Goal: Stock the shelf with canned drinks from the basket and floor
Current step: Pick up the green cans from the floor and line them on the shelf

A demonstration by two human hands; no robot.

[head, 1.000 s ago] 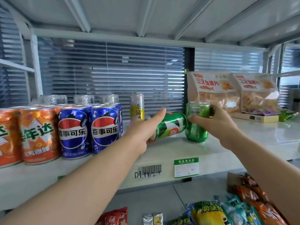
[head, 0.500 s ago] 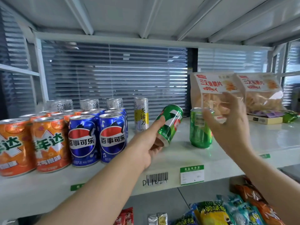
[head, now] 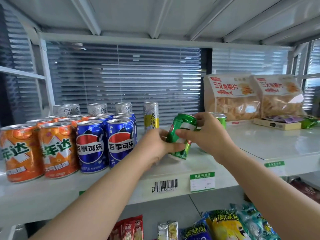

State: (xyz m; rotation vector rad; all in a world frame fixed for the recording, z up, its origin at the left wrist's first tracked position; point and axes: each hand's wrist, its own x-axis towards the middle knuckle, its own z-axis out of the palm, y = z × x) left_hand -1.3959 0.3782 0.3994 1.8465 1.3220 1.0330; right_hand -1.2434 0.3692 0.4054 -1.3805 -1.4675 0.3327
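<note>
Head: green can (head: 185,120) (tilted) between both hands (head: 152,148) (head: 209,139)

Only arms and hands of person in view. Bare left hand (head: 152,149): back of hand and knuckles showing. Bare right hand (head: 209,137): back of hand and thumb side showing. Bare left forearm (head: 97,201), uncovered from wrist to bottom frame edge. Bare right forearm (head: 270,184), uncovered from wrist to right frame edge. Wrists slim, forearms smooth. Nails too blurred to make out.
</note>
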